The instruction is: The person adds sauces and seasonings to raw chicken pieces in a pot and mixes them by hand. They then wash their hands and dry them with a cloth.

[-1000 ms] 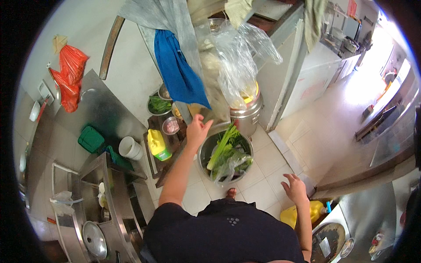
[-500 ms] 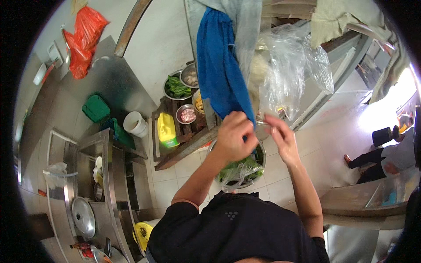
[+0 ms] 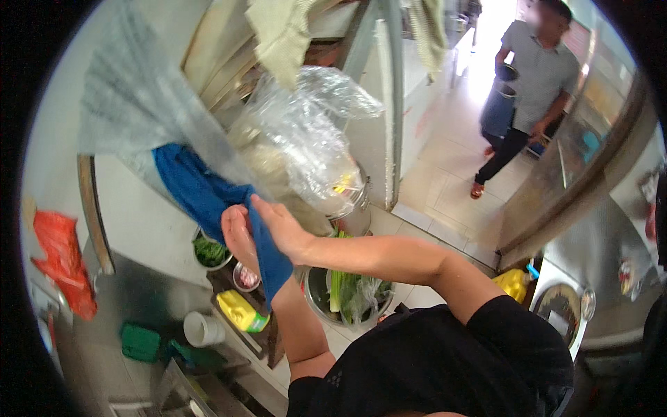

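Note:
A blue towel [image 3: 194,187] hangs from above, its lower end caught between my two hands. My left hand [image 3: 237,240] curls around the cloth from the left. My right hand [image 3: 283,228] presses flat against it from the right, fingers stretched upward. Just behind my hands hangs a crinkled clear plastic bag [image 3: 306,146]. Below my forearms a metal basin [image 3: 314,306] on the floor holds leafy greens in plastic.
A yellow bottle [image 3: 240,313], white cup [image 3: 201,328], green box [image 3: 139,342] and small bowl of greens [image 3: 208,251] sit at the lower left. A steel pot [image 3: 356,208] stands behind the basin. A red bag [image 3: 66,260] hangs left. Another person [image 3: 528,90] walks at upper right.
My hands have closed together on the blue towel's lower end and moved left in the picture. The view has swung, bringing a walking person into sight at upper right.

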Available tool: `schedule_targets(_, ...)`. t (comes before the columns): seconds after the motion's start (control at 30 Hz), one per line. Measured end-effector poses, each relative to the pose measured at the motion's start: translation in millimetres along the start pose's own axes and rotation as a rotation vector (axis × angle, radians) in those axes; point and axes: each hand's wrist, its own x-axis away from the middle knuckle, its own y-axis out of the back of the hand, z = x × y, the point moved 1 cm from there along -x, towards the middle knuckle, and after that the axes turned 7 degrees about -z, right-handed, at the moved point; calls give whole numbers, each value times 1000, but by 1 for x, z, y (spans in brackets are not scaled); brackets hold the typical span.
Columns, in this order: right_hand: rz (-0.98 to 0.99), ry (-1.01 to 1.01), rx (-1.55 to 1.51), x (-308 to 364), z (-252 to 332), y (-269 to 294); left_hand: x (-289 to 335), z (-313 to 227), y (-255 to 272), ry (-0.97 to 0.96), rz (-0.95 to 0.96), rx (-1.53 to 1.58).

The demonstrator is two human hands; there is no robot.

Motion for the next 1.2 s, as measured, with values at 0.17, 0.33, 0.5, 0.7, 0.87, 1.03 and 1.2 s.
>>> schedule_targets(0.17, 92, 262, 636, -34, 0, 19, 2, -28, 8, 37, 325, 69)
schedule_targets(0.33, 207, 581, 732, -4, 15, -4, 4, -18, 56, 288, 9, 56)
schedule_targets(0.5, 302, 592, 1045, 36, 9, -46, -9, 26, 53, 265, 276, 151)
schedule_targets(0.7, 273, 671, 894, 12, 7, -64, -34, 39, 57, 294, 380, 105)
schedule_targets(0.87, 316, 605, 1108, 67, 3, -25, -43, 63, 127, 381, 412, 42)
schedule_targets(1.03, 1166, 401, 1083, 185, 21, 102, 48, 75, 276, 886, 37, 142)
schedule_targets(1.2, 332, 39, 1550, 371, 83, 283, 297, 81, 350, 1113, 720, -774)
